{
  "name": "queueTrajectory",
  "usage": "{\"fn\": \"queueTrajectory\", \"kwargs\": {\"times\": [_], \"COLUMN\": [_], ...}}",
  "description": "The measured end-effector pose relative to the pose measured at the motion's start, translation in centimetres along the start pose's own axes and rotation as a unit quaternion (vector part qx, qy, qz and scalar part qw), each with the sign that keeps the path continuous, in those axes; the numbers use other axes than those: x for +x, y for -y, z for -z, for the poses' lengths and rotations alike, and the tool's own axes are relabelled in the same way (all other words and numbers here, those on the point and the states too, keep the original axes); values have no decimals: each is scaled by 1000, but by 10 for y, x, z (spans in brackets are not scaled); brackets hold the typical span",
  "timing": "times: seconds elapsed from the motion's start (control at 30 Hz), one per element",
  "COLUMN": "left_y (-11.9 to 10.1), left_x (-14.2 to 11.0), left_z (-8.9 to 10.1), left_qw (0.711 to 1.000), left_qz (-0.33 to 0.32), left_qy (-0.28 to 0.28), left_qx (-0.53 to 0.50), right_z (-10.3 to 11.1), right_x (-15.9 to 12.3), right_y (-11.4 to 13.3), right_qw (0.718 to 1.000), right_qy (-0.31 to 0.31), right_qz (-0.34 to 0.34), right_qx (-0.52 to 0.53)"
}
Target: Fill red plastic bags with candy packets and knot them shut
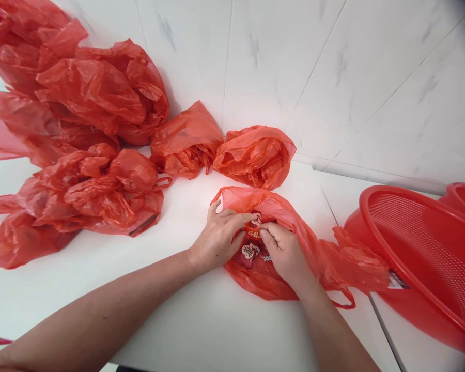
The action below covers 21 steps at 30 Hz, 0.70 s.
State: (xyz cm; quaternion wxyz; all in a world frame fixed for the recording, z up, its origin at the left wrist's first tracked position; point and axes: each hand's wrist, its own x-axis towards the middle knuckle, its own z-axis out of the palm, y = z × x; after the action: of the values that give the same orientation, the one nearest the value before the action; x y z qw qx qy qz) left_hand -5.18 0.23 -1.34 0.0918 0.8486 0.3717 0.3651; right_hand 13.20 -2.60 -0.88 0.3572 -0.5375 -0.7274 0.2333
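A red plastic bag (240,279) lies open on the white table, its mouth spread wide. Inside it are small dark-red packets (250,252) with cream label shapes. My left hand (220,233) reaches in over the bag's left rim, thumb and forefinger closed at the left end of a red packet (252,234) with gold lettering. From the right, my right hand (284,251) pinches the same packet's other end between thumb and forefinger. Part of that packet is hidden by my fingers.
Crumpled red bags (89,191) are heaped at the left, with two more bags (256,157) along the marbled wall (271,62). On the right stands a red perforated basket (406,206), another behind it. A red bag piece (352,263) lies against the basket.
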Motion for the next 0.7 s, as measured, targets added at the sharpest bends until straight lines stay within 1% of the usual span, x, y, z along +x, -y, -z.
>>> {"fn": "queueTrajectory", "kwargs": {"times": [0.13, 0.3, 0.4, 0.5, 0.63, 0.7], "left_y": [-1, -6, -7, -4, -2, -1], "left_x": [0, 2, 1, 0, -1, 0], "left_z": [0, 2, 2, 1, 0, 1], "left_qw": [1000, 999, 998, 998, 999, 999], "left_qz": [-9, -37, -48, -42, -29, -23], "left_qy": [4, 17, 10, -4, -25, -23], "left_qx": [0, 31, 44, 46, 21, 7], "right_z": [0, -1, -1, -1, 0, 0], "right_x": [1, 1, 2, 2, 2, 1], "right_y": [0, 0, 0, 0, 0, -1], "right_qw": [1000, 1000, 1000, 1000, 999, 999], "right_qy": [6, 10, 6, 3, -4, -5], "right_qz": [-3, -1, -4, -15, -31, -31], "right_qx": [-9, -13, -11, -1, 13, 11]}}
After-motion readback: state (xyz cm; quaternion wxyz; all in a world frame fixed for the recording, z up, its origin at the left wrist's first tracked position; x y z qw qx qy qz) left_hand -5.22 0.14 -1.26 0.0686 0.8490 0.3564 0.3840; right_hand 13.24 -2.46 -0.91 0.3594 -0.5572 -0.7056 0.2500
